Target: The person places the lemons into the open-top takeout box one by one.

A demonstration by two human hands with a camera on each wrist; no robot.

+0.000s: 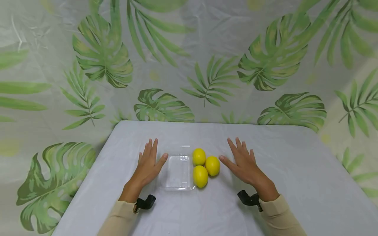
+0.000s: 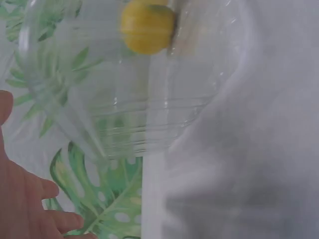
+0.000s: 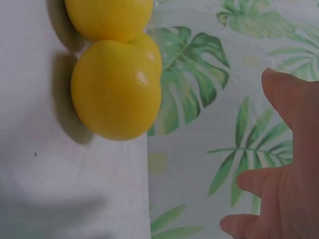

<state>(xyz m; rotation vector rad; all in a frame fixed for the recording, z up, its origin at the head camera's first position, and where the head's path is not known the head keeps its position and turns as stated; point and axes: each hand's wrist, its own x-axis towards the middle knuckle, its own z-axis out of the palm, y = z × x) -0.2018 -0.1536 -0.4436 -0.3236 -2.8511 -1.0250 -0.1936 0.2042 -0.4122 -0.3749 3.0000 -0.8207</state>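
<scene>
Three yellow lemons (image 1: pixel 200 176) sit close together on the white table, just right of a clear plastic container (image 1: pixel 178 188) with an open top. My left hand (image 1: pixel 148 166) is left of the container, fingers straight and spread, thumb near its left wall. To the right of the lemons, my right hand (image 1: pixel 242 163) has its fingers straight and apart, with the thumb tip near the closest lemon. Both hands hold nothing. In the left wrist view the container (image 2: pixel 149 104) shows a lemon through its wall; in the right wrist view a lemon (image 3: pixel 117 89) appears large beside the hand.
A white cloth covers the table (image 1: pixel 295 170), whose far edge meets a leaf-patterned backdrop (image 1: pixel 212 59). Each wrist carries a small black camera mount (image 1: pixel 146 202), near the beige sleeves (image 1: pixel 118 218).
</scene>
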